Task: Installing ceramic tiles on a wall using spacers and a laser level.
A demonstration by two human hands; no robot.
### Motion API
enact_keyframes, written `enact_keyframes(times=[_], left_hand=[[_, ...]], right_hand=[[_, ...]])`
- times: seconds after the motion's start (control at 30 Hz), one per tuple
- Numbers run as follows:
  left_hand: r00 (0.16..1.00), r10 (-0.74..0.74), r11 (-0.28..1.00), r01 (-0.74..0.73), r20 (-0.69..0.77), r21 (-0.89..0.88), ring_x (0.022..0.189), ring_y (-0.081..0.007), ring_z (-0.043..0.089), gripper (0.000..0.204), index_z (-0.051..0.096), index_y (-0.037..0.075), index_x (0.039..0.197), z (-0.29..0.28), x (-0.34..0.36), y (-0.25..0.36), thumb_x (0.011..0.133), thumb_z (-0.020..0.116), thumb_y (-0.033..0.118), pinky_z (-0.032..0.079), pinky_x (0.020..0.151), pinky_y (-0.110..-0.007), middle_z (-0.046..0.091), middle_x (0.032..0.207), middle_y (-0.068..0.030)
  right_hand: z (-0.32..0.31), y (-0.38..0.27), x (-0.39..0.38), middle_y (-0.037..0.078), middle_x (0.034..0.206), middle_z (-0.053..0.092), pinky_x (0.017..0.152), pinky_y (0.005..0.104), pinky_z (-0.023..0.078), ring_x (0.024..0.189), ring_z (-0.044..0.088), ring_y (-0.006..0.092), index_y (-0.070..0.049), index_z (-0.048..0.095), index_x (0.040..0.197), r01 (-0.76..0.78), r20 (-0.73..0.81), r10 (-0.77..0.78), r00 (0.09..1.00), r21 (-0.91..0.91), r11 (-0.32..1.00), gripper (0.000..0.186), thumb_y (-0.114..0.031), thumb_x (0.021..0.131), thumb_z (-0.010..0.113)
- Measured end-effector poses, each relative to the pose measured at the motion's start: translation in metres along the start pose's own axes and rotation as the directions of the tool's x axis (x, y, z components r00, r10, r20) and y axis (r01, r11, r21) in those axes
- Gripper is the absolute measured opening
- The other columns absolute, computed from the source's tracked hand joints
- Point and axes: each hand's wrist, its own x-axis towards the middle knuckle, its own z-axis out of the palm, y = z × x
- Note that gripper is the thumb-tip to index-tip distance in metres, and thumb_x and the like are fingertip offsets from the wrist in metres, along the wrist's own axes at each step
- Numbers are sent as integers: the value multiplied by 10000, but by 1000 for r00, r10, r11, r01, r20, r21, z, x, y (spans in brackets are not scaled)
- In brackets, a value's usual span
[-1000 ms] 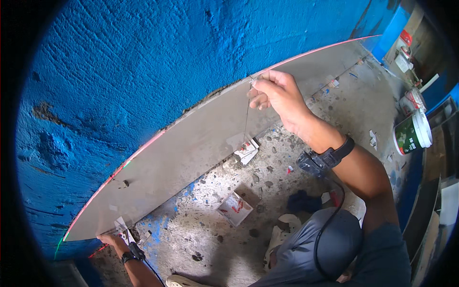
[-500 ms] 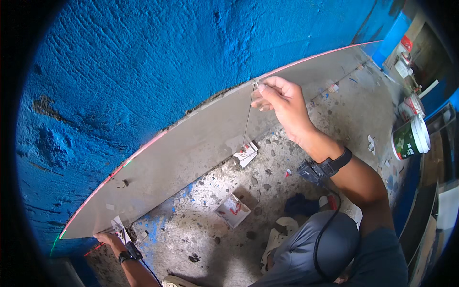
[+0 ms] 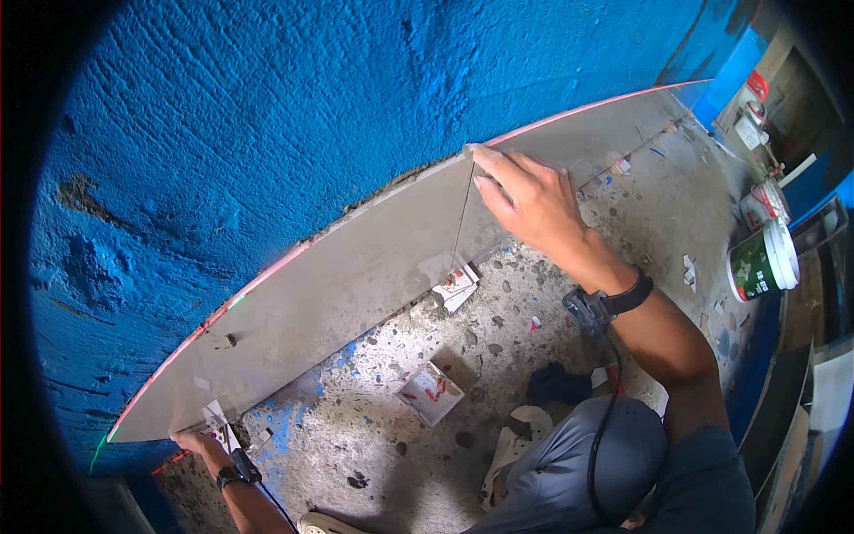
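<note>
the right hand (image 3: 538,200) is resting its index fingertip on the top of the seam between two grey tiles, the left tile (image 3: 338,285) and the right tile (image 3: 592,138); its thumb is staying apart from that finger. the left hand (image 3: 200,447) is touching the left tile's near end; whether its fingers are gripping, i cannot tell. both tiles are standing against a blue wall (image 3: 267,133). white pieces (image 3: 457,288) are sitting under the seam, and a small box (image 3: 431,394) is lying nearby on the floor (image 3: 338,418).
</note>
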Motion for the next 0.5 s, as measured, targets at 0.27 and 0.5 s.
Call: enact_keyframes(times=[0.27,0.5], left_hand=[[998,4,999,-1,-62,53,1122,-352,568,598,530,-72,1265,-2,-2,16,999,292,408,474,927,-475,573,1267,-214],[998,31,998,-28,-58,49,1146,-364,559,599,519,-82,1268,-4,-6,19,1019,259,398,468,959,-475,565,1281,-227]], right_hand=[[-5,4,4,58,869,685,574,396,552,675,672,281,-128,682,1108,-58,40,62,997,-96,994,289,-122,820,675],[-6,-4,8,52,809,660,546,378,536,639,658,266,-109,700,1073,-11,37,13,999,-68,998,257,-120,817,684]])
